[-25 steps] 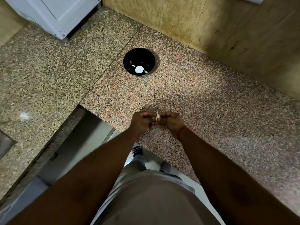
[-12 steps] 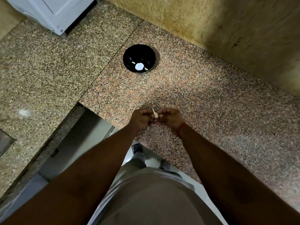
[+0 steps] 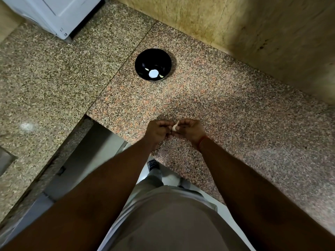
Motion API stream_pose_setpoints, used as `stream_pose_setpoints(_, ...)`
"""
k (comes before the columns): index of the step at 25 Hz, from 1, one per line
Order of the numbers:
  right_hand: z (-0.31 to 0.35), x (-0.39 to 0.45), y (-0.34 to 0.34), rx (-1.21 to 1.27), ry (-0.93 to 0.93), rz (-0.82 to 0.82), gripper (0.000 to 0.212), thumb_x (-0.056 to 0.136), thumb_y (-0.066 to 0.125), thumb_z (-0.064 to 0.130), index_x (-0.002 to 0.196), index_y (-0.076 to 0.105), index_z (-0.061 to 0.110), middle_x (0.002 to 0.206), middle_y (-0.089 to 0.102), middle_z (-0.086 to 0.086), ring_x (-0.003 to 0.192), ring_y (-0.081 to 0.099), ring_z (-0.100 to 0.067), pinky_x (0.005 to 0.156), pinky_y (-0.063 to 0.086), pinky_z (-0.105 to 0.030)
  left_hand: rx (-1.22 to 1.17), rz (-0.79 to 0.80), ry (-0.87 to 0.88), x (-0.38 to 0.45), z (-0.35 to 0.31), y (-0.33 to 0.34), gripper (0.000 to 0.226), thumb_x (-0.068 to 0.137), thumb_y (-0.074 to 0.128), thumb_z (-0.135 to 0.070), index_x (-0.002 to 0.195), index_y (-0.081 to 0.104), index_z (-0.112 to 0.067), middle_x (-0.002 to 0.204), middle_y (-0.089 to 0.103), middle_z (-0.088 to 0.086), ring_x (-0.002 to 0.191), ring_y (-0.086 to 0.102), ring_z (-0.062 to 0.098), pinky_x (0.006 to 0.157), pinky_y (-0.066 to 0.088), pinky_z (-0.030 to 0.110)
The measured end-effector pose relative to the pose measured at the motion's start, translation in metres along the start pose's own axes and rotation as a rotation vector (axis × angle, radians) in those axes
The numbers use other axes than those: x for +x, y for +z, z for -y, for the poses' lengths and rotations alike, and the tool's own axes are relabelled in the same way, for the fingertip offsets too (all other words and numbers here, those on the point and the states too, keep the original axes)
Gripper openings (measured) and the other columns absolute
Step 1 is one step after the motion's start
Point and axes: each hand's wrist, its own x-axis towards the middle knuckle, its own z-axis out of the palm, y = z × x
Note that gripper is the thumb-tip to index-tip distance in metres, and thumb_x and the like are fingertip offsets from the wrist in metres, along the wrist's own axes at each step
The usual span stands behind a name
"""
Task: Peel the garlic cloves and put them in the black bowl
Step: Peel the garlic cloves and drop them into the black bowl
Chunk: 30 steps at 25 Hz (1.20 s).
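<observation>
A small pale garlic clove (image 3: pixel 175 127) with a thin pointed tip sits between my two hands above the granite counter's front edge. My left hand (image 3: pixel 157 130) and my right hand (image 3: pixel 189 130) both pinch it with curled fingers, knuckles almost touching. The black bowl (image 3: pixel 139 67) stands farther back on the counter, well apart from my hands. Two small peeled cloves lie in its bottom beside a bright round reflection.
The speckled granite counter (image 3: pixel 235 115) runs in an L shape, with a yellowish wall behind. A white appliance (image 3: pixel 59 13) stands at the back left. A gap in the counter (image 3: pixel 87 151) opens below my left arm, down to the floor.
My hands stay together on the clove; its pointed tip has tilted a little to the right. The bowl has not moved.
</observation>
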Motion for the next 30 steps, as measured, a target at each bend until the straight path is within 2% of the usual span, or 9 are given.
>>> stream_pose_setpoints(5, 0.001, 0.000, -0.001, 0.043, 0.009, -0.013, 0.026, 0.090, 0.065, -0.014, 0.115, 0.062, -0.015, 0.106, 0.069, -0.024, 0.086, 0.071, -0.029, 0.073, 0.064, -0.034, 0.037, -0.001, 0.045, 0.001, 0.001, -0.002, 0.017, 0.088, 0.071, 0.010, 0.105, 0.073, 0.008, 0.079, 0.073, 0.021, 0.051, 0.066, 0.018, 0.054, 0.059, 0.027)
stream_pose_setpoints(10, -0.001, 0.002, -0.003, 0.001, 0.019, 0.022, 0.030, 0.085, 0.069, -0.015, 0.114, 0.067, -0.010, 0.100, 0.072, -0.020, 0.091, 0.068, -0.029, 0.087, 0.059, -0.045, 0.074, 0.023, 0.096, -0.001, 0.000, 0.000, 0.016, 0.087, 0.072, 0.011, 0.102, 0.071, 0.015, 0.062, 0.070, 0.007, 0.048, 0.062, 0.014, 0.049, 0.053, 0.025)
stream_pose_setpoints(12, -0.001, 0.001, -0.003, 0.005, 0.012, 0.026, 0.029, 0.086, 0.068, -0.014, 0.114, 0.069, -0.008, 0.103, 0.072, -0.020, 0.093, 0.069, -0.029, 0.091, 0.059, -0.047, 0.074, 0.023, 0.107, -0.002, 0.000, 0.000, 0.013, 0.088, 0.070, 0.011, 0.101, 0.070, 0.013, 0.061, 0.068, 0.010, 0.046, 0.061, 0.014, 0.048, 0.053, 0.026)
stream_pose_setpoints(16, 0.004, -0.002, -0.002, 0.061, -0.005, 0.041, 0.029, 0.091, 0.064, -0.011, 0.120, 0.066, -0.010, 0.105, 0.071, -0.018, 0.089, 0.072, -0.027, 0.077, 0.064, -0.034, 0.090, -0.006, 0.126, -0.003, -0.001, -0.002, 0.014, 0.088, 0.069, 0.013, 0.102, 0.070, 0.013, 0.064, 0.068, 0.013, 0.046, 0.063, 0.014, 0.048, 0.053, 0.028)
stream_pose_setpoints(21, 0.001, -0.003, 0.003, 0.108, 0.034, 0.017, 0.027, 0.093, 0.064, -0.008, 0.120, 0.066, -0.007, 0.112, 0.072, -0.021, 0.093, 0.073, -0.029, 0.072, 0.064, -0.032, 0.208, -0.031, 0.259, -0.006, 0.004, -0.010, 0.012, 0.085, 0.075, 0.010, 0.097, 0.073, 0.010, 0.065, 0.069, 0.013, 0.045, 0.062, 0.011, 0.047, 0.051, 0.024)
stream_pose_setpoints(26, -0.001, -0.006, 0.007, 0.111, 0.028, 0.021, 0.021, 0.093, 0.062, -0.009, 0.112, 0.068, -0.004, 0.109, 0.071, -0.020, 0.090, 0.072, -0.028, 0.070, 0.064, -0.032, 0.451, -0.051, 0.489, -0.009, 0.005, -0.014, 0.009, 0.079, 0.083, -0.001, 0.087, 0.079, -0.003, 0.068, 0.069, -0.013, 0.056, 0.062, -0.005, 0.059, 0.047, 0.014)
stream_pose_setpoints(28, -0.001, -0.008, 0.008, 0.113, 0.023, 0.026, 0.017, 0.093, 0.062, -0.010, 0.107, 0.069, -0.001, 0.106, 0.071, -0.019, 0.087, 0.072, -0.027, 0.070, 0.064, -0.032, 0.472, -0.052, 0.513, -0.010, 0.005, -0.015, 0.004, 0.082, 0.084, -0.007, 0.083, 0.079, -0.006, 0.064, 0.067, -0.016, 0.054, 0.060, -0.004, 0.057, 0.044, 0.012)
stream_pose_setpoints(30, -0.001, -0.010, 0.010, 0.094, 0.022, 0.025, 0.016, 0.093, 0.063, -0.009, 0.099, 0.070, 0.003, 0.100, 0.073, -0.015, 0.085, 0.072, -0.025, 0.071, 0.064, -0.032, 0.460, -0.054, 0.516, -0.011, 0.006, -0.016, 0.010, 0.085, 0.083, -0.013, 0.079, 0.079, -0.006, 0.061, 0.067, -0.012, 0.051, 0.059, -0.001, 0.054, 0.045, 0.016)
